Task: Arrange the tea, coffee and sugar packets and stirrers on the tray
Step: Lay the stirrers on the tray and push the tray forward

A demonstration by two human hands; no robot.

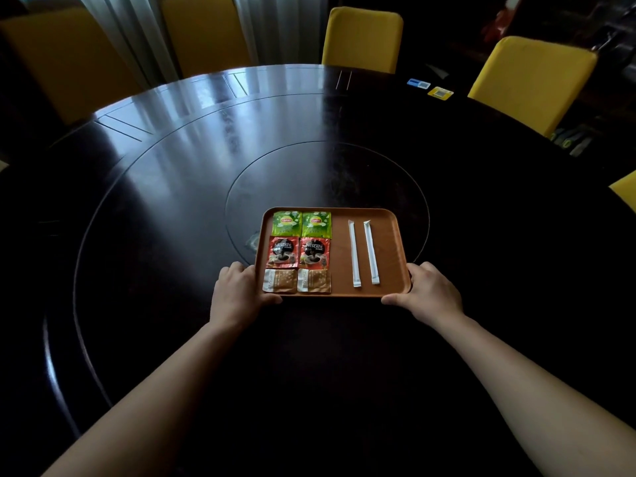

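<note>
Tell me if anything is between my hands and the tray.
Nothing visible. The left hand and right hand hold the tray directly at its near corners.

Lighting: dim overall. Source: daylight through pale pleated curtains (pixel 137 36) beyond the far left edge.
Glare: streaked white sheen across the far left of the round, glossy dark wooden counter (pixel 192 132); near and right parts sink to near-black.
Sharpest area: orange-brown rectangular tray (pixel 389 242), evenly lit, packet print legible.
Distortion: wide-angle bowing towards the picture edges.
Softness: yellow upholstered chairs (pixel 361 39) slightly blurred.
</note>
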